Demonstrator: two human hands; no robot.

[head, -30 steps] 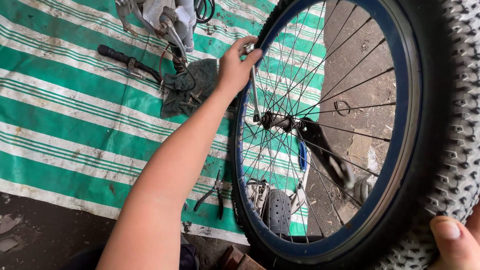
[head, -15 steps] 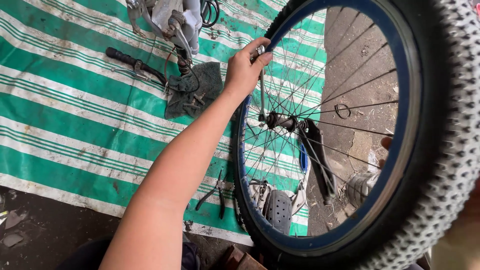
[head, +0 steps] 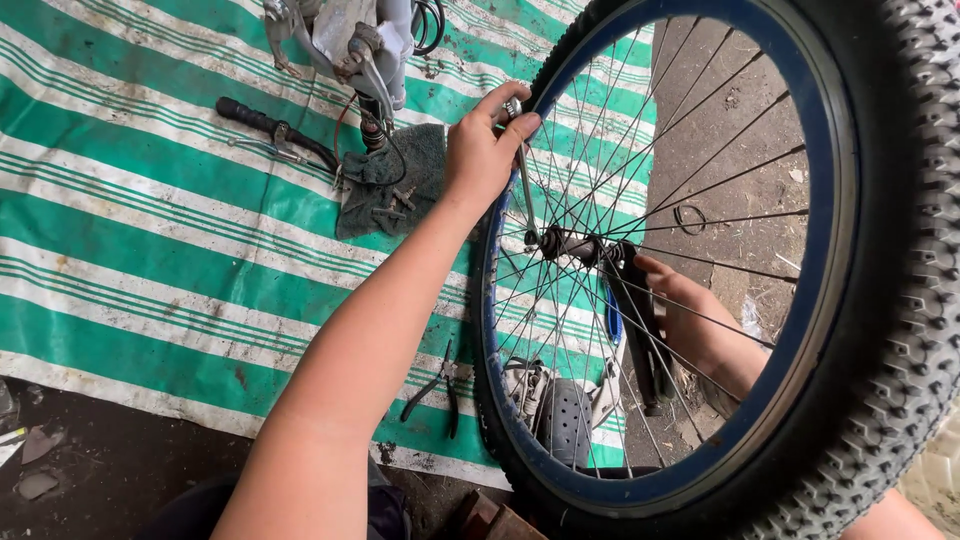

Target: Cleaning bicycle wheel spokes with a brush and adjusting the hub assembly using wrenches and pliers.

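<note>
Bicycle wheel (head: 880,300), standing upright on its knobby black tyre, fills the right half of the head view; its blue rim (head: 815,190) and thin spokes (head: 690,170) frame the ground behind. From the left: a green-and-white striped tarp (head: 150,230) is spread over dark dirt floor (head: 90,470). On the tarp, upper left, lies a black handlebar grip (head: 262,122) on its bar, just beside a dark rag (head: 395,180) that carries a few small metal parts. Above the rag, part of a pale bicycle frame (head: 360,35) with black cables reaches out of view. Lower down, a pair of black-handled pliers (head: 437,385) lies on the tarp near the tyre. The left hand (head: 485,150), at the end of a bare forearm crossing the view from the bottom, is clenched around a small metal tool (head: 520,165) held against the spokes close to the rim's upper left. At the wheel's centre sits the hub (head: 575,243). Seen through the spokes, the right hand (head: 690,320) sits behind the wheel, just beside the hub, its fingers near a dark bar; whether it grasps anything cannot be told. A grey pedal (head: 565,420) lies behind the lower spokes.
</note>
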